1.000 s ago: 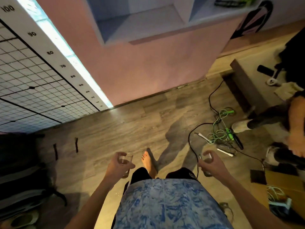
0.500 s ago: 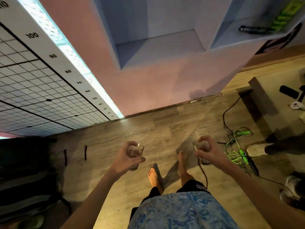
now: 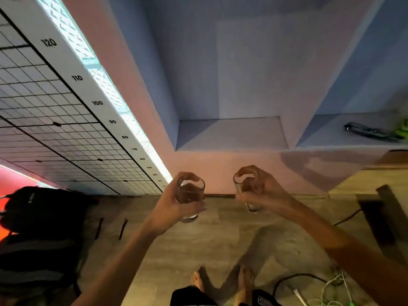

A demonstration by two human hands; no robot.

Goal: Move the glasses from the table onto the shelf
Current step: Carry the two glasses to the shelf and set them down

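Head view. Both arms extend forward into the centre of the frame, each hand carrying one clear glass upright over the wooden floor [image 3: 220, 235].

The left hand [image 3: 174, 206] sits just left of centre. Its grip is clamped around the left glass [image 3: 190, 198], thumb across the near side and fingers [image 3: 187, 176] curled over the far rim. The base of this glass shows below the hand.

The right hand [image 3: 262, 193] sits just right of centre. Its grip is clamped around the right glass [image 3: 248, 192], fingers wrapped round the far side near the rim, thumb along the near side. The base of this glass also shows below the hand.

The two glasses are near each other but apart, at about the same height in the frame. Neither touches any surface.

The shelf [image 3: 231, 134] lies above the hands in the frame, a blue-grey recessed compartment set in a pink unit. A second compartment at the right edge holds a dark object [image 3: 371, 131], blurred, beside something green [image 3: 403, 129].

A measuring grid panel [image 3: 66, 129] with numbers runs down the upper left. A dark bag [image 3: 44, 217] sits at lower left. Two bare feet [image 3: 220, 281] stand at bottom centre, with cables [image 3: 309, 281] on the floor at lower right.
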